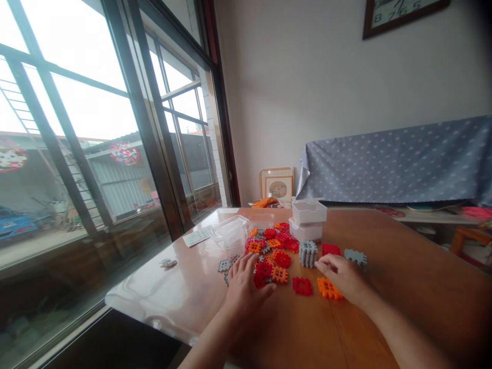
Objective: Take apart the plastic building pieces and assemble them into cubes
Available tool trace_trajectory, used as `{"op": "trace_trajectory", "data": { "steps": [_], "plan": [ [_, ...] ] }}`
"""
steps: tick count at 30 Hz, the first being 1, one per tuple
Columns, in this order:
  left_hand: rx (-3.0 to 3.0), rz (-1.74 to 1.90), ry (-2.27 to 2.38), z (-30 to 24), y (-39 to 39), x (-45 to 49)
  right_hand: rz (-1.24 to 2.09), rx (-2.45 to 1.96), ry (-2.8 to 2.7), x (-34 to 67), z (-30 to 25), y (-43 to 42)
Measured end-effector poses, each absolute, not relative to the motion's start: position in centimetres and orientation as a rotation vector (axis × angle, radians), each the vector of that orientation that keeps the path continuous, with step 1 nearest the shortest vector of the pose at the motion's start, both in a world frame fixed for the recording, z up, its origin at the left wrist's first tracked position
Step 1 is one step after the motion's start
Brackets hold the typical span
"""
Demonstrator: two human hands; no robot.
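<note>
My left hand [246, 279] rests over the near left side of a loose pile of red, orange and grey plastic interlocking tiles [280, 260], its fingers spread. My right hand [339, 272] has its fingers drawn together, tips close beside an upright stack of grey tiles [308, 254]. Whether a tile is between those fingers is hidden. Below that hand lie orange tiles [329, 288], partly covered by it. A red tile [302, 286] lies alone between my hands. Behind my right hand are red tiles [331, 249] and a group of grey tiles [355, 257].
Stacked white plastic boxes [308, 220] stand behind the grey stack. A clear plastic container [229, 231] sits behind the pile, near a printed sheet [198, 236]. Small pale pieces [168, 263] lie at left on the wooden table [303, 335], beside the window.
</note>
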State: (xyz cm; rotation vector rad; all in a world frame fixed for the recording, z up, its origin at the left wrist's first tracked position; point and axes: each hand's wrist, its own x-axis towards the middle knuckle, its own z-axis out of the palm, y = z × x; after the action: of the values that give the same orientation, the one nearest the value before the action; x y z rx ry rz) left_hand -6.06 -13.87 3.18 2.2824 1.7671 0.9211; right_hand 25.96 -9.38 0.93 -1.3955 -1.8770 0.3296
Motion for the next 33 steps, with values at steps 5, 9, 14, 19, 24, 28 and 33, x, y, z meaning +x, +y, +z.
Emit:
{"op": "trace_trajectory", "data": {
  "steps": [5, 9, 14, 19, 24, 28, 33],
  "plan": [
    [2.087, 0.500, 1.894, 3.0, -13.1, -9.9, 0.329, -1.388, -1.894, 26.0, 0.1, -8.7],
    [2.096, 0.438, 1.862, 2.3, -11.9, -9.6, 0.324, -1.377, -1.903, 25.8, 0.5, -9.1],
    [2.124, 0.535, 1.908, 2.3, -10.2, -8.3, 0.324, -1.352, -1.893, 25.7, 0.9, -9.4],
    [2.217, 0.729, 1.949, 2.4, -8.7, -7.7, 0.346, -1.375, -1.881, 25.8, 0.3, -8.6],
    [2.242, 0.786, 1.991, 2.4, -6.8, -7.8, 0.358, -1.388, -1.870, 25.9, 0.1, -8.5],
    [2.179, 0.843, 1.997, 2.5, -4.9, -7.6, 0.368, -1.376, -1.877, 26.0, 0.0, -8.5],
    [2.107, 0.917, 1.972, 2.5, -2.1, -7.1, 0.337, -1.365, -1.893, 26.1, -0.1, -8.3]
  ]
}}
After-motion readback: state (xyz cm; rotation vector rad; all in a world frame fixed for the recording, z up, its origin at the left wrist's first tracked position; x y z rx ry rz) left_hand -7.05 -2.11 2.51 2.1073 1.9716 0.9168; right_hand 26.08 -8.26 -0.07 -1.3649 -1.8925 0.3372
